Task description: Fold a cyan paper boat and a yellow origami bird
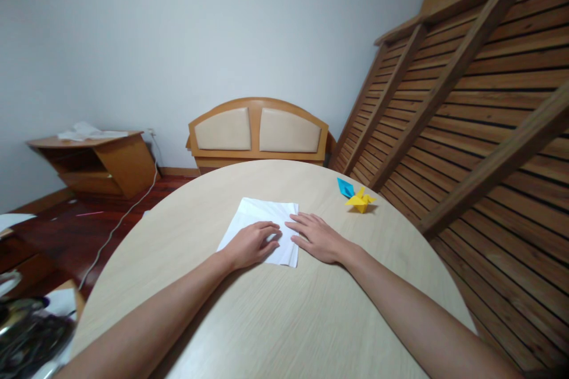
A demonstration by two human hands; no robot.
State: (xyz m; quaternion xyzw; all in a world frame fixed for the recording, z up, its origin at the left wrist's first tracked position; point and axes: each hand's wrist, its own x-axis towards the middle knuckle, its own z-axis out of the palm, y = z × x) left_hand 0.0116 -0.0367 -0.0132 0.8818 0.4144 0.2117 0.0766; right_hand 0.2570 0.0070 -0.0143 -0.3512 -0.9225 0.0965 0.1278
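Observation:
White sheets of paper [262, 211], layered at the right edge, lie flat on the round table. My left hand [252, 244] rests on them with its fingers loosely bent and apart; its thumb is separate from the fingers. From the right, my right hand [317, 238] lays its spread fingertips on the paper's right edge, palm down. Neither hand grips anything that I can see. Farther right on the table stand a folded yellow paper bird [361, 201] and, touching or just behind it, a folded blue paper piece [345, 188].
The round pale wooden table [231, 331] fills the foreground. Behind it is a padded headboard [258, 154]. A slatted wooden frame [444, 112] leans close along the right side. At left are a low cabinet [128, 169] with papers on top and a white cable [119, 222] across the floor.

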